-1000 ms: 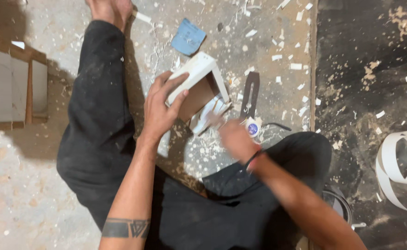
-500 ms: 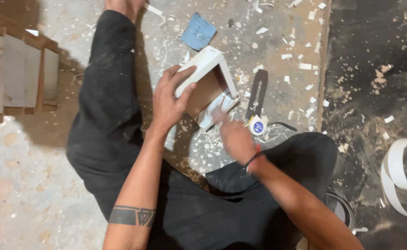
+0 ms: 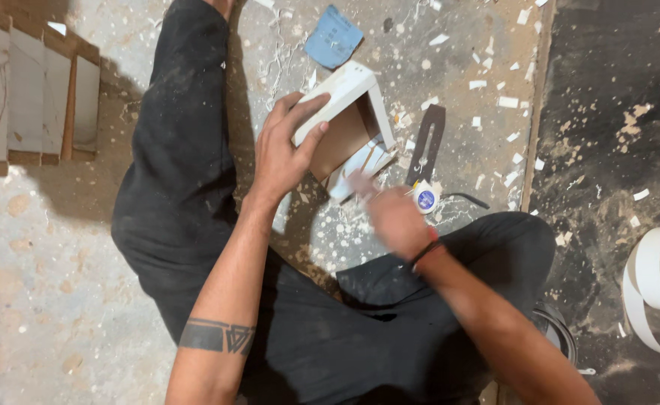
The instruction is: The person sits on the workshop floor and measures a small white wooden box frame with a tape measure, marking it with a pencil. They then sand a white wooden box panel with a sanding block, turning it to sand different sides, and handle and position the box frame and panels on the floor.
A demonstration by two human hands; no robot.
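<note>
I sit on a dusty floor with my legs in black trousers spread apart. My left hand [image 3: 288, 146] grips the side of a small white laminated wooden piece [image 3: 342, 91] shaped like an open box, which stands tilted on the floor. My right hand [image 3: 391, 214] is blurred just below the piece's lower edge. Whether it holds anything I cannot tell; a pale strip [image 3: 360, 163] lies under the piece near its fingers.
A blue sheet of sandpaper [image 3: 333, 36] lies above the piece. A dark flat tool [image 3: 426, 142] and a small round tin [image 3: 425, 199] rest to the right. White panels [image 3: 30, 97] lie at the far left, a coil of white edge band [image 3: 656, 289] at the right. White chips litter the floor.
My right hand has moved down and right, away from the piece's lower edge. My left hand keeps its grip on the piece. The view has shifted slightly.
</note>
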